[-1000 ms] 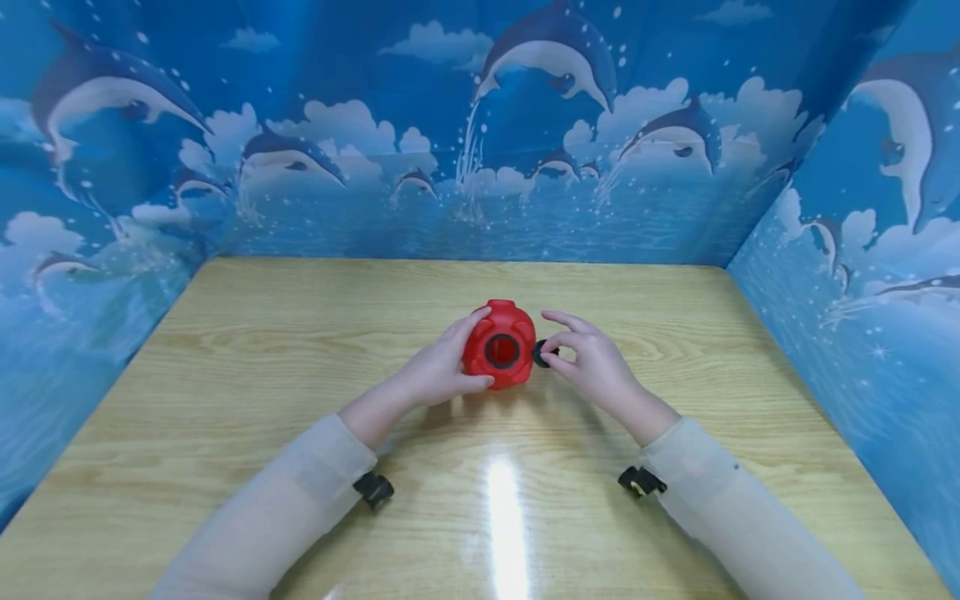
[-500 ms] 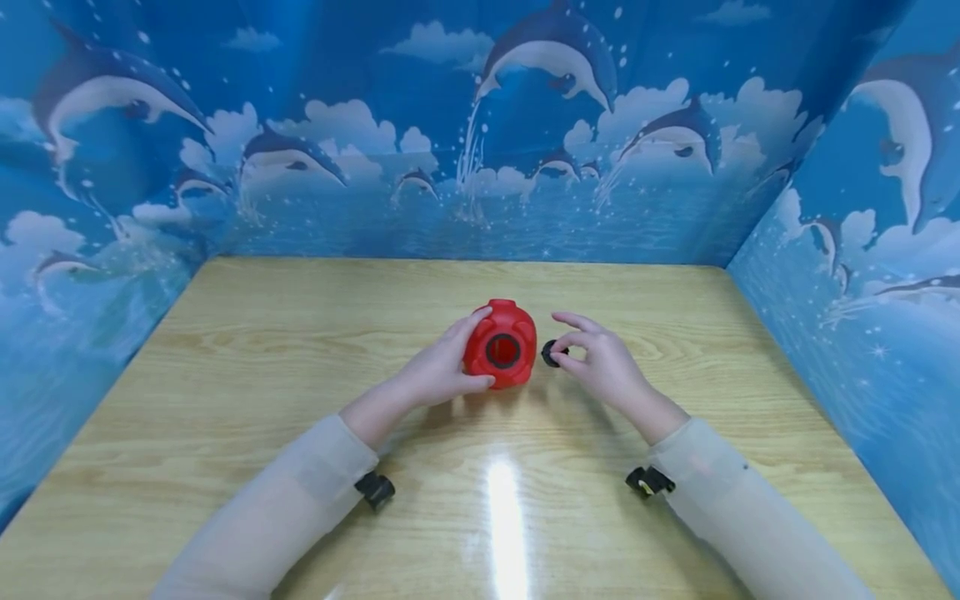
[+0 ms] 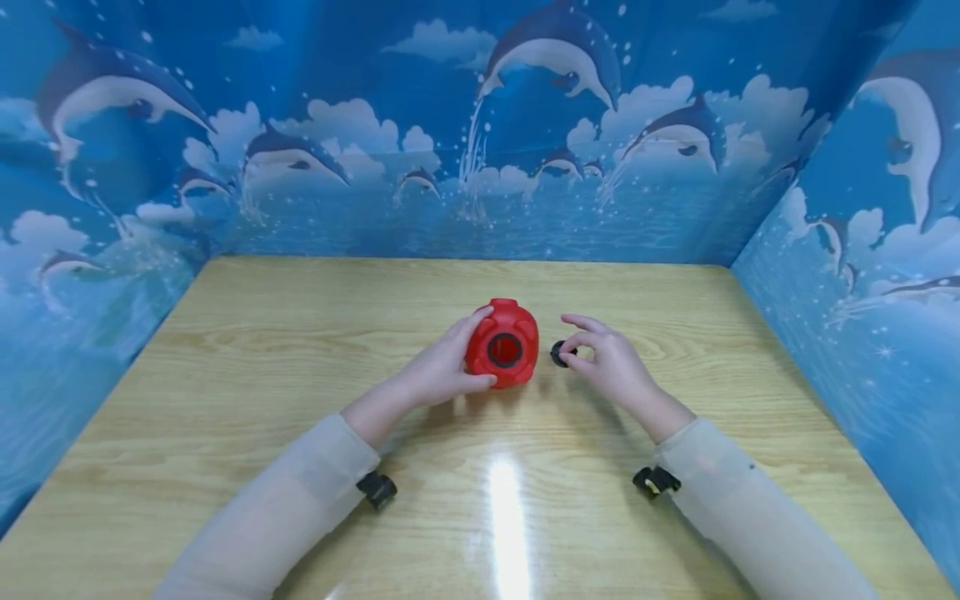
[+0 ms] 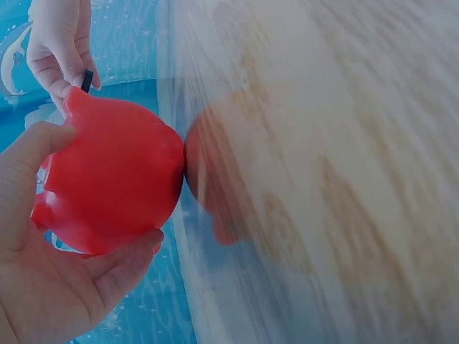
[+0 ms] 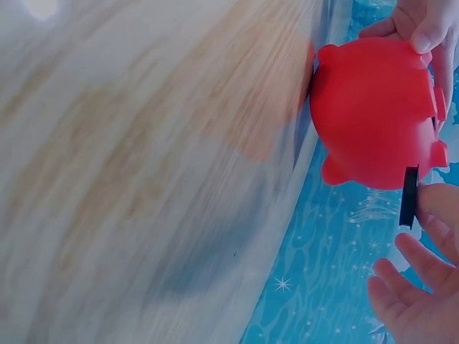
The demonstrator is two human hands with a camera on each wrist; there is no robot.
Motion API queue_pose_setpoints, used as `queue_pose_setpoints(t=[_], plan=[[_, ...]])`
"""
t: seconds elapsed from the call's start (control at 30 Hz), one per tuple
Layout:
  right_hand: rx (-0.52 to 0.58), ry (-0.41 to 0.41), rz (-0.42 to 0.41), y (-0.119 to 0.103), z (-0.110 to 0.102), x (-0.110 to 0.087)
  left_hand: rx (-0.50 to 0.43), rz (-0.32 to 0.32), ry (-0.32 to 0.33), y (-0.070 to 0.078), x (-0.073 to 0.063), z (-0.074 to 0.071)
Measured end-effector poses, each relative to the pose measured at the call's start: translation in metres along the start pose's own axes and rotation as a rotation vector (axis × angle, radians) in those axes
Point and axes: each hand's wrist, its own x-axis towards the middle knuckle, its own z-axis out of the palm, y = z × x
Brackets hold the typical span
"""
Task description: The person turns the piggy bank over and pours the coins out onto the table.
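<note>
In the head view a round red piggy bank [image 3: 525, 332] lies on the table with its stubby feet and a dark-rimmed round hole [image 3: 505, 350] facing up. My left hand [image 3: 446, 367] grips its left side, thumb at the near edge and fingers at the far edge. Just right of the bank, my right hand [image 3: 615, 367] pinches a small black round plug [image 3: 557, 354] between thumb and forefinger, other fingers raised. The right wrist view gives the plug [image 5: 409, 197] edge-on as a thin disc below the bank [image 5: 376, 107]. The left wrist view has the bank's smooth red side [image 4: 118, 172].
A glossy wood-grain table [image 3: 300, 333] lies under both hands, with a bright light reflection near the front. Blue dolphin-print cloth [image 3: 375, 208] closes off the back and sides. Each sleeve carries a small black camera mount [image 3: 377, 490] at the wrist.
My right hand has moved right with the plug, drawing it from beside the bank's right edge to a small gap away. The left hand and bank stay put.
</note>
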Motion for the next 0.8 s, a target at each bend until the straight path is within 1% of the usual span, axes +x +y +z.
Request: queue_pose_setpoints(t=[0.23, 0.53, 0.8], plan=[[-0.001, -0.009, 0.030, 0.005, -0.001, 0.001, -0.010, 0.003, -0.006, 0.001, -0.001, -0.001], [-0.021, -0.014, 0.034, 0.013, -0.001, 0.002, -0.022, -0.025, -0.005, 0.001, -0.002, -0.002], [-0.045, -0.027, 0.052, 0.018, -0.002, 0.004, -0.009, -0.020, -0.002, -0.001, -0.003, 0.000]])
